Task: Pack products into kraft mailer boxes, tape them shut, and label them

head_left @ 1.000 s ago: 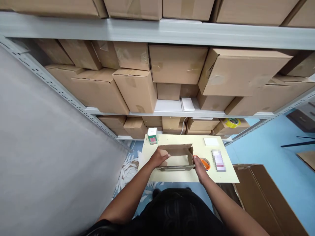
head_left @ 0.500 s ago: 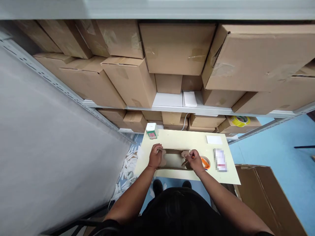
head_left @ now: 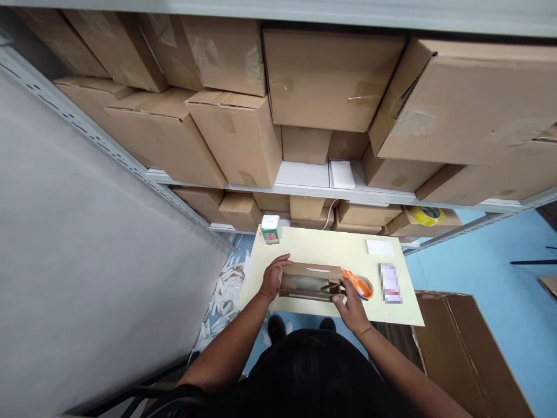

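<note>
A small open cardboard box [head_left: 311, 269] lies on the pale yellow table, with light material showing inside it. My left hand [head_left: 272, 278] grips its left end, fingers over the far corner. At the opposite end, my right hand [head_left: 351, 303] holds the box with thumb and fingers apart around the edge. A small dark shape inside near that end is too unclear to name. Just beyond my right fingers is an orange tape dispenser [head_left: 353, 281], beside a tape roll [head_left: 368, 285].
A green and white carton [head_left: 270, 230] stands at the table's [head_left: 313, 244] back left. A white card [head_left: 379, 248] and a blurred-out packet [head_left: 390, 283] lie on the right. Shelves of cardboard boxes rise behind; a large open carton [head_left: 470, 348] stands at right.
The box's far flap has folded inward, narrowing its opening. My right hand has moved slightly right and down, its fingers spreading around the box end. My left hand stays at the left end.
</note>
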Motion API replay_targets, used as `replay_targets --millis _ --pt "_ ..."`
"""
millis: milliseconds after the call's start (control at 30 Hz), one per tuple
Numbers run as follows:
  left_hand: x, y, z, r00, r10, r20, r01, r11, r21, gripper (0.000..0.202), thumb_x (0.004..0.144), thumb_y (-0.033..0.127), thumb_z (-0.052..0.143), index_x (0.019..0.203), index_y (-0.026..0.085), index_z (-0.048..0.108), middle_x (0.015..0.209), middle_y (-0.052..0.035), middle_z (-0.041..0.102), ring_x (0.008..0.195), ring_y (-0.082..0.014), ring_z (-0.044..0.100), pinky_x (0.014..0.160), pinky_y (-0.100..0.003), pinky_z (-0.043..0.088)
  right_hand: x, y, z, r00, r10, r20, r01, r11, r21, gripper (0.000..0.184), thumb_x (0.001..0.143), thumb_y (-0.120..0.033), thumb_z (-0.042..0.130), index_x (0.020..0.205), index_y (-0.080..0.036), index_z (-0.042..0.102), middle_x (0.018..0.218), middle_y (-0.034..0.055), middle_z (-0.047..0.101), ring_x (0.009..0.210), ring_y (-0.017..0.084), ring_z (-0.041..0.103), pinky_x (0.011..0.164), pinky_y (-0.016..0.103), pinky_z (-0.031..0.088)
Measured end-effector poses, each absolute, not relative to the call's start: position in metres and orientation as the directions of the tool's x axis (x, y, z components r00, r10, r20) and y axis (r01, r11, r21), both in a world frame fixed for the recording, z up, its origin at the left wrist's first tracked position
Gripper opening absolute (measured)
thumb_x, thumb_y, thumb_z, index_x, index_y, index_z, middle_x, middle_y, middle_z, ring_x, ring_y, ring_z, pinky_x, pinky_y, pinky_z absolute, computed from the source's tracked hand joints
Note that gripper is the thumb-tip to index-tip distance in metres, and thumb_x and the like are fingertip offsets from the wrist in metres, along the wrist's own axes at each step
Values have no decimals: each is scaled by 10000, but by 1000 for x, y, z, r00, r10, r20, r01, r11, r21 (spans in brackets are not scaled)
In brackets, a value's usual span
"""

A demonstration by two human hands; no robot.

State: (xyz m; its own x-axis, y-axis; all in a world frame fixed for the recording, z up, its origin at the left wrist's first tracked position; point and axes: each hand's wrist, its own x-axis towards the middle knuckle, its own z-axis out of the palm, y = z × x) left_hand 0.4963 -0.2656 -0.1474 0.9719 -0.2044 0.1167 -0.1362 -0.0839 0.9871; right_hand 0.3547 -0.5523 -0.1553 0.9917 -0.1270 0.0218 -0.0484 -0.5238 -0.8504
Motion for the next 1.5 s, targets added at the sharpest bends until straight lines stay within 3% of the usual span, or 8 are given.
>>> replay_targets --millis 200,533,667,767,967,1200,1367,1500 --pt "495 -257 -132 952 -302 -46 -20 -212 977 305 827 270 614 1082 203 770 1410 -101 641 1343 -278 569 1185 -493 407 379 -542 -144 958 -287 15 -149 -541 -828 675 891 -599 625 1389 -180 446 1300 184 611 1116 306 625 984 501 526" --pt "468 -274 -125 974 -224 43 -153 -497 854 289 922 270 599 1154 228 766 1550 -78 502 1397 -278 517 1205 -459 407 392 -539 -136 949 -315 -21 -197 -539 -819 512 884 -615 620 1186 -210 536 1148 116 608 947 249 608 882 417 530" --pt "466 -277 -128 977 -206 60 -156 -494 856 288 934 263 577 1153 217 758 1528 -85 515 1392 -275 517 1195 -466 422 381 -573 -141 967 -254 -21 -160 -541 -825 385 994 -554 428 1127 -224 575 1110 103 661 1028 263 622 938 423 509" --pt "467 -276 -128 971 -223 80 -182 -487 854 291 938 263 574 1167 216 747 1512 -90 524 1389 -269 513 1193 -472 422 373 -605 -161 967 -254 3 -195 -749 -633 375 962 -536 472 1062 -211 629 1132 145 674 1139 321 594 1000 468 468" --pt "468 -276 -130 973 -207 105 -196 -487 851 275 944 273 575 1154 215 743 1491 -93 529 1386 -267 514 1214 -473 398 375 -616 -210 873 -391 -290 -462 -855 -237 432 884 -455 615 1215 -177 614 1060 161 714 1014 322 675 854 411 486" --pt "468 -277 -134 969 -222 110 -208 -490 846 279 939 255 578 1166 228 737 1488 -90 527 1386 -262 513 1211 -470 400 381 -613 -218 859 -434 -273 -472 -877 -89 249 888 -351 572 1026 -178 686 967 160 730 1047 328 658 837 417 448" --pt "466 -277 -137 968 -221 121 -217 -491 844 289 937 247 569 1179 217 723 1491 -99 518 1387 -257 505 1206 -477 402 382 -623 -201 839 -433 -331 -492 -862 -120 262 887 -368 551 988 -173 693 925 159 729 1065 367 639 852 473 438" --pt "464 -277 -135 964 -232 131 -236 -518 822 305 929 220 559 1195 216 708 1496 -104 513 1401 -267 483 1213 -490 388 384 -638 -159 821 -499 -277 -570 -706 -420 396 875 -504 523 1014 -166 678 854 139 725 823 317 678 711 393 469"
